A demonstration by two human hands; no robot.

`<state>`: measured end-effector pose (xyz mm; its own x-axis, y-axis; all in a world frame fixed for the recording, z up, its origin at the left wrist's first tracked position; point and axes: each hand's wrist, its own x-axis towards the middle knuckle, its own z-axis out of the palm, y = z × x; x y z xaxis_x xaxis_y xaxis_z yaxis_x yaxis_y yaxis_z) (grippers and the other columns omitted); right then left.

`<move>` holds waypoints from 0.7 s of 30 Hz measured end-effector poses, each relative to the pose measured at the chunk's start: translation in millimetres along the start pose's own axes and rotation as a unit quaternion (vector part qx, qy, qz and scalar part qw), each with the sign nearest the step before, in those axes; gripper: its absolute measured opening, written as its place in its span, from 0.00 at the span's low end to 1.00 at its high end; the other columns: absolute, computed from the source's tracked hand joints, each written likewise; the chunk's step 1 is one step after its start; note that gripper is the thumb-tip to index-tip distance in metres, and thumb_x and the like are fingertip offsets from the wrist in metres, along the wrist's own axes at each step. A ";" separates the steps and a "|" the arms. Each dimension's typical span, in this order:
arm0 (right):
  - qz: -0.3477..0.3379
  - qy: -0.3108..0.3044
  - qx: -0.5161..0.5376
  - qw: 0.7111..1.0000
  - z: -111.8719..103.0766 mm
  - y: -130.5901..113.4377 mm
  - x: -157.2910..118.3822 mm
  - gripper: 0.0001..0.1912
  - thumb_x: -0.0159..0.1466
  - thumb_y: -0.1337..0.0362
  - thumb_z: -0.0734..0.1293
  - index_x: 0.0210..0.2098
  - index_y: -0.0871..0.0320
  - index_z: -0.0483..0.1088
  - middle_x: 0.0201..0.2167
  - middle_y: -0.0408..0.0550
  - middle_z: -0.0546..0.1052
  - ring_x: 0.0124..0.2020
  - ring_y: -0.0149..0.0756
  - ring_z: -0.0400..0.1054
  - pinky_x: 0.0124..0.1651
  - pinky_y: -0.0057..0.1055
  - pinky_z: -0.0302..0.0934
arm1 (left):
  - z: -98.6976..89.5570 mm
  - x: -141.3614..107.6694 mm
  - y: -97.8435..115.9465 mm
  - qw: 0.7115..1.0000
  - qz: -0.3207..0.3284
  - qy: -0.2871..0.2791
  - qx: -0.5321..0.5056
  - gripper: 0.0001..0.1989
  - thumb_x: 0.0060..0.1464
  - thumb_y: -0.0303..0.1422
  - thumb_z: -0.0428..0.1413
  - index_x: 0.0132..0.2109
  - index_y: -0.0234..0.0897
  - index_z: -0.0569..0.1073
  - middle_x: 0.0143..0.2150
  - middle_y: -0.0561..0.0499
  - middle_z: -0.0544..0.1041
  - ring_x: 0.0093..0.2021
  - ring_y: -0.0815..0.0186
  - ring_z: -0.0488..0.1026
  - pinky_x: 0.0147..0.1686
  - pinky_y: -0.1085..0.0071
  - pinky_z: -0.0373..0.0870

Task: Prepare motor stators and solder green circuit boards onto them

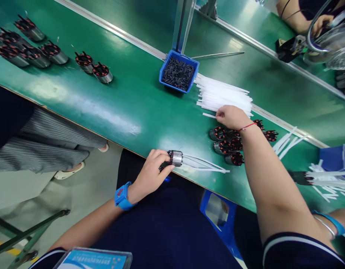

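My left hand (157,168), with a blue band at its wrist, grips a motor stator (176,158) lying on its side at the front edge of the green table (127,104). Long thin white strips (208,166) stick out of the stator towards the right. Farther back, my right hand (231,116) pinches one white strip (208,115) beside a pile of similar white strips (223,93). Just below that hand stand several stators (224,145) with black and copper-coloured windings, some partly hidden by my right forearm.
A blue bin (178,71) of small black pieces stands by a metal post (185,26). More stators (35,56) are at the far left. Loose strips (290,142) lie right. A co-worker's hand (322,24) is across the rail, another person's legs (43,142) at left.
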<state>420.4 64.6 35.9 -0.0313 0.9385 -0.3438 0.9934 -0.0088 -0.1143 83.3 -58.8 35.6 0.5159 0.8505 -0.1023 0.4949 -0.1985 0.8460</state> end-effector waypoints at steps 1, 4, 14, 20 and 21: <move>-0.014 0.018 0.047 0.999 -5.3 -1.6 -6.7 0.07 0.54 0.68 0.63 0.29 0.59 0.73 0.34 0.51 0.77 0.36 0.41 0.69 0.40 0.34 0.60 | 0.2 0.0 0.3 1.000 0.000 0.000 0.001 0.01 0.59 0.29 0.53 0.38 0.37 0.68 0.41 0.49 0.70 0.43 0.62 0.65 0.46 0.64 0.63; -0.024 0.071 0.253 0.965 -25.2 -16.0 -43.6 0.07 0.58 0.66 0.63 0.34 0.57 0.71 0.33 0.48 0.76 0.34 0.37 0.70 0.39 0.34 0.62 | 0.5 1.0 1.0 1.000 -0.004 -0.002 0.002 0.02 0.59 0.29 0.53 0.39 0.37 0.67 0.40 0.49 0.70 0.42 0.63 0.65 0.44 0.65 0.63; -0.016 -0.042 0.283 0.958 21.8 -93.8 -172.8 0.14 0.69 0.62 0.57 0.46 0.56 0.71 0.37 0.49 0.74 0.40 0.38 0.69 0.44 0.34 0.62 | -1.6 1.4 -2.1 0.999 0.001 -0.021 0.027 0.08 0.59 0.30 0.53 0.46 0.34 0.69 0.41 0.48 0.71 0.43 0.63 0.64 0.44 0.66 0.63; -0.008 -0.024 0.353 0.935 46.9 -127.2 -168.0 0.11 0.67 0.67 0.59 0.45 0.57 0.72 0.37 0.48 0.74 0.41 0.37 0.68 0.46 0.32 0.60 | -4.5 0.5 -3.3 0.999 0.016 -0.031 0.035 0.12 0.59 0.29 0.53 0.50 0.33 0.69 0.43 0.47 0.71 0.44 0.62 0.65 0.46 0.65 0.64; -0.011 -0.020 0.370 0.929 47.8 -132.5 -165.7 0.11 0.67 0.67 0.60 0.45 0.57 0.72 0.38 0.47 0.74 0.42 0.36 0.68 0.46 0.32 0.60 | -6.2 0.6 -3.4 0.998 0.022 -0.041 0.032 0.13 0.59 0.28 0.52 0.52 0.33 0.68 0.44 0.47 0.70 0.45 0.62 0.64 0.47 0.64 0.64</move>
<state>288.6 -106.2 63.5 -0.0707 0.9276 -0.3667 0.6457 -0.2377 -0.7257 77.5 -54.6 35.9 0.5928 0.7977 -0.1110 0.5129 -0.2676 0.8157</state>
